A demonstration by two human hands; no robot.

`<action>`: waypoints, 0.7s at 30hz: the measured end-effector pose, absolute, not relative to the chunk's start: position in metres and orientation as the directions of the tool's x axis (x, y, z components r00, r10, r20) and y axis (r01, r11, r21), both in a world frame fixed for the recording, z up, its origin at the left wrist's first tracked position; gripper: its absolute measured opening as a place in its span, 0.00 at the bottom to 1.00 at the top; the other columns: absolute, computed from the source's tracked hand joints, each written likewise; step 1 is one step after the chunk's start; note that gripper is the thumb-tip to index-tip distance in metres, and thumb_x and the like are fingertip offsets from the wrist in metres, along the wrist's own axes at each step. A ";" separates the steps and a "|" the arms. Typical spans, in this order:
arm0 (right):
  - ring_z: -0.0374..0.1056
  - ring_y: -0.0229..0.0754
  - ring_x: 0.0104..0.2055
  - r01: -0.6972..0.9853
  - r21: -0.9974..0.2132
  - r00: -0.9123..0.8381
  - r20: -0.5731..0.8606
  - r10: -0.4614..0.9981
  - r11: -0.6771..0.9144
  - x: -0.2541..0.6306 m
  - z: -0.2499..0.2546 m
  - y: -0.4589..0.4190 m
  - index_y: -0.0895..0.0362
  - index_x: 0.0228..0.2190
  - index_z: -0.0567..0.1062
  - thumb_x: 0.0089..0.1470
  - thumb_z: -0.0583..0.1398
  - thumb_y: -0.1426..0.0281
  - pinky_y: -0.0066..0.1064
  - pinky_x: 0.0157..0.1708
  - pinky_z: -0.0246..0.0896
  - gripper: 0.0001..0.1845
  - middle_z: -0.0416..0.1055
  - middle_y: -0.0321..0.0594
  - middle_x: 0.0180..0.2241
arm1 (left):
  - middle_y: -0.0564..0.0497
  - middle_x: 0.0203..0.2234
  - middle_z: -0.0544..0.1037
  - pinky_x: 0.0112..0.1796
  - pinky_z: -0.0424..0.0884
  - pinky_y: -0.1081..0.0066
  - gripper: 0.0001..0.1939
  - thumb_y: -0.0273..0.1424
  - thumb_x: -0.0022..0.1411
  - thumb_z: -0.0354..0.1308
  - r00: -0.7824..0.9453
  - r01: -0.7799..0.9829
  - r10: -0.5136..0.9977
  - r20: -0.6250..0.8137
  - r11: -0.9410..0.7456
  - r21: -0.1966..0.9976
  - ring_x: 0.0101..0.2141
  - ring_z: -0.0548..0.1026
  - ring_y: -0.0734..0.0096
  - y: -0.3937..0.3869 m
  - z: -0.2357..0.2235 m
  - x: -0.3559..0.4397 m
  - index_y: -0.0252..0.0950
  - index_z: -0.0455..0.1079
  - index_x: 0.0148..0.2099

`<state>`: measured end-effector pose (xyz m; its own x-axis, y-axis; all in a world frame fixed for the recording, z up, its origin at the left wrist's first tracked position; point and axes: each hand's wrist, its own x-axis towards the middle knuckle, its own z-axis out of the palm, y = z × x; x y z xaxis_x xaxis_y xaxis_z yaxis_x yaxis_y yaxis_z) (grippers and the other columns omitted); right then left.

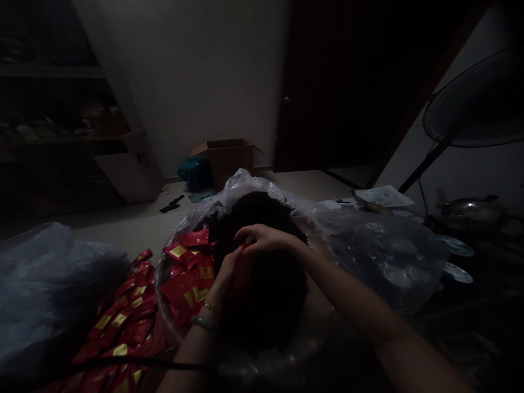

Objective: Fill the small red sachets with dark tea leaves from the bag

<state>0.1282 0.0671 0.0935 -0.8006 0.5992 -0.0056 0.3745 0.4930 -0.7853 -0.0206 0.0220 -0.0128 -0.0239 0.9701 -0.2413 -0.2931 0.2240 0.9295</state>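
The light is dim. My left hand [228, 268], with a bracelet and a bangle on its wrist, is closed on a red packet [241, 278], much of which is lost in shadow. Over the packet's upper end, my right hand [265, 238] is bent, its fingers and thumb closed at the packet's edge. Both hands are above a heap of dark, loose material [262, 210] whose kind I cannot make out. It sits in a wide tub lined with clear plastic [242, 179]. Several red and gold packets [186, 289] lie inside the tub's left side.
More red packets [131, 311] are piled left of the tub, beside a clear plastic bag [53, 278]. Another plastic bag [376, 245] lies on the right. A cardboard box [231, 158] stands by the wall, and a fan [475, 103] at the right.
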 end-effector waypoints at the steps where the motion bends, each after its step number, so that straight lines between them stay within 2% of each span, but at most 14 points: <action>1: 0.69 0.37 0.32 0.355 -0.776 -0.811 0.022 0.584 0.522 0.129 0.093 0.068 0.59 0.45 0.72 0.45 0.65 0.69 0.25 0.31 0.62 0.23 0.74 0.36 0.31 | 0.51 0.25 0.78 0.33 0.69 0.71 0.13 0.37 0.57 0.56 -0.021 -0.309 0.966 -0.259 0.240 0.920 0.30 0.74 0.67 0.020 -0.011 -0.020 0.32 0.74 0.37; 3: 0.70 0.38 0.34 0.334 -0.750 -0.802 0.092 0.591 0.570 0.130 0.094 0.068 0.58 0.46 0.72 0.47 0.62 0.73 0.25 0.33 0.62 0.21 0.75 0.36 0.32 | 0.51 0.24 0.77 0.31 0.69 0.70 0.14 0.38 0.58 0.54 0.030 -0.362 0.945 -0.326 0.314 0.878 0.26 0.73 0.68 0.013 -0.005 -0.020 0.32 0.72 0.38; 5: 0.71 0.39 0.35 0.330 -0.722 -0.772 0.164 0.614 0.608 0.131 0.095 0.067 0.57 0.46 0.72 0.47 0.61 0.75 0.26 0.35 0.62 0.21 0.75 0.36 0.32 | 0.48 0.25 0.77 0.30 0.70 0.68 0.18 0.41 0.59 0.51 0.181 -0.412 0.901 -0.395 0.434 0.801 0.25 0.74 0.66 0.005 0.002 -0.020 0.31 0.70 0.41; 7: 0.71 0.38 0.35 0.330 -0.696 -0.750 0.217 0.625 0.638 0.131 0.096 0.066 0.57 0.45 0.71 0.47 0.61 0.76 0.26 0.36 0.62 0.21 0.76 0.36 0.32 | 0.45 0.26 0.78 0.31 0.71 0.64 0.23 0.45 0.60 0.47 0.361 -0.432 0.837 -0.411 0.541 0.722 0.27 0.76 0.61 -0.003 0.009 -0.021 0.30 0.70 0.41; 10: 0.71 0.38 0.34 0.322 -0.679 -0.751 0.241 0.615 0.659 0.129 0.096 0.064 0.58 0.43 0.70 0.47 0.62 0.76 0.26 0.34 0.62 0.18 0.76 0.35 0.31 | 0.43 0.25 0.77 0.30 0.72 0.60 0.28 0.49 0.61 0.42 0.494 -0.437 0.770 -0.404 0.622 0.650 0.26 0.76 0.60 -0.007 0.015 -0.024 0.29 0.70 0.40; 13: 0.71 0.38 0.31 0.381 -0.723 -0.681 0.203 0.704 0.577 0.125 0.094 0.064 0.59 0.40 0.69 0.44 0.64 0.75 0.25 0.29 0.62 0.18 0.75 0.36 0.30 | 0.45 0.23 0.75 0.23 0.71 0.65 0.29 0.51 0.60 0.43 0.490 -0.455 0.782 -0.385 0.606 0.653 0.21 0.73 0.65 -0.005 0.016 -0.024 0.29 0.70 0.40; 16: 0.70 0.38 0.29 0.491 -0.781 -0.557 0.059 0.829 0.386 0.124 0.095 0.065 0.60 0.35 0.72 0.39 0.67 0.70 0.23 0.25 0.61 0.18 0.75 0.37 0.28 | 0.47 0.24 0.74 0.20 0.68 0.70 0.27 0.49 0.59 0.47 0.427 -0.467 0.827 -0.365 0.548 0.695 0.21 0.72 0.68 0.000 0.011 -0.021 0.29 0.70 0.42; 18: 0.70 0.39 0.29 0.544 -0.764 -0.571 -0.033 0.820 0.348 0.126 0.099 0.066 0.61 0.30 0.75 0.39 0.68 0.66 0.23 0.25 0.60 0.16 0.75 0.38 0.27 | 0.48 0.24 0.74 0.20 0.67 0.72 0.25 0.49 0.59 0.48 0.368 -0.450 0.844 -0.390 0.529 0.720 0.22 0.72 0.69 0.002 0.006 -0.018 0.30 0.69 0.43; 21: 0.70 0.40 0.30 0.547 -0.718 -0.697 -0.106 0.709 0.430 0.129 0.107 0.065 0.61 0.27 0.78 0.42 0.66 0.62 0.23 0.25 0.59 0.14 0.75 0.38 0.25 | 0.49 0.25 0.75 0.21 0.66 0.75 0.24 0.48 0.58 0.51 0.310 -0.440 0.857 -0.412 0.513 0.737 0.23 0.71 0.71 0.003 0.000 -0.016 0.33 0.70 0.44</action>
